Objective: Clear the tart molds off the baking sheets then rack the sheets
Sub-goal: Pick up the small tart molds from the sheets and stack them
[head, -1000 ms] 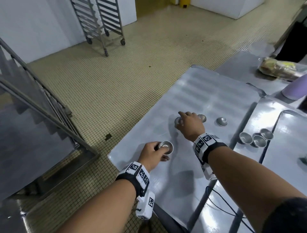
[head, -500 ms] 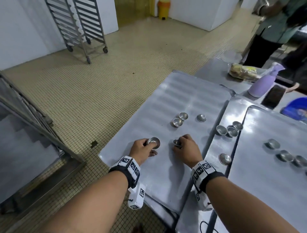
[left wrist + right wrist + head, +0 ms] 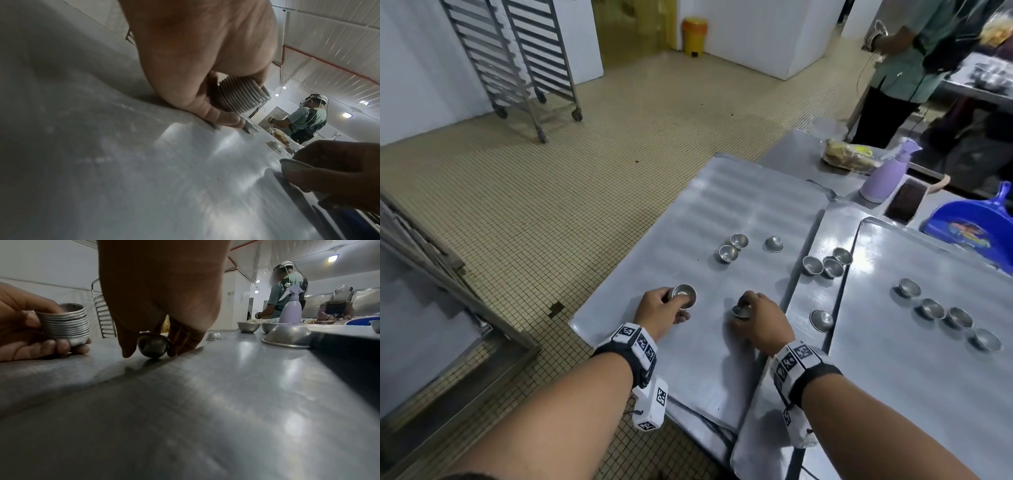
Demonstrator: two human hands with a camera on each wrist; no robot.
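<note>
My left hand (image 3: 659,308) grips a nested stack of small metal tart molds (image 3: 683,295) (image 3: 242,97) (image 3: 65,322) near the front of the left baking sheet (image 3: 688,219). To its right, my right hand (image 3: 760,317) pinches a single tilted mold (image 3: 740,311) (image 3: 153,345) that touches the sheet. Three loose molds (image 3: 738,241) lie farther back on this sheet. Several more molds (image 3: 822,265) sit on the middle sheet (image 3: 818,298), and a row of molds (image 3: 947,313) lies on the right sheet (image 3: 928,377).
Two wheeled tray racks (image 3: 517,65) stand at the far left across the tiled floor. A purple spray bottle (image 3: 887,173), a bagged food item (image 3: 849,156) and a blue dustpan (image 3: 972,228) sit behind the sheets. A person (image 3: 904,58) works at the back right. A metal rail (image 3: 431,270) is at my left.
My right hand came back from the far molds to the front of the sheet with one mold pinched. The left hand kept its stack. My head view swung right and up.
</note>
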